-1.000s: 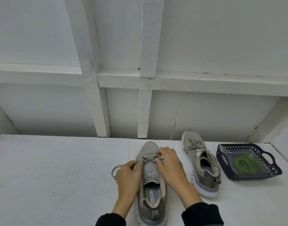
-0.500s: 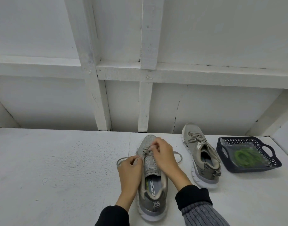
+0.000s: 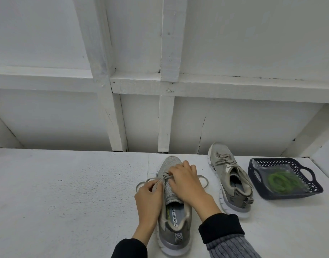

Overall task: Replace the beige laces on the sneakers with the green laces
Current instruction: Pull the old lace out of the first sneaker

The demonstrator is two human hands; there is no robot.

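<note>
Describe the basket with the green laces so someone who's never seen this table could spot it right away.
On the white table, look to the far right, past both grey sneakers. The dark blue basket sits beside the second sneaker. It alone has lattice sides, cut-out handles and coiled green laces inside.

Right hand (image 3: 186, 181) covers the lacing zone of the near sneaker (image 3: 174, 226); eyelets beneath it not visible. Beige lace (image 3: 164, 176) readable only where it emerges between the hands; its path under the right hand hidden. Left hand (image 3: 150, 198) hides the sneaker's left flank; fingertip contact with the lace too small to resolve. Insole print partly cut off by the collar. Both forearms cropped by the lower frame edge. Green laces (image 3: 279, 181) sit under a clear wrapper in the basket (image 3: 290, 195); count and ends indistinct. Far sneaker (image 3: 228, 175): knot detail unclear.
</note>
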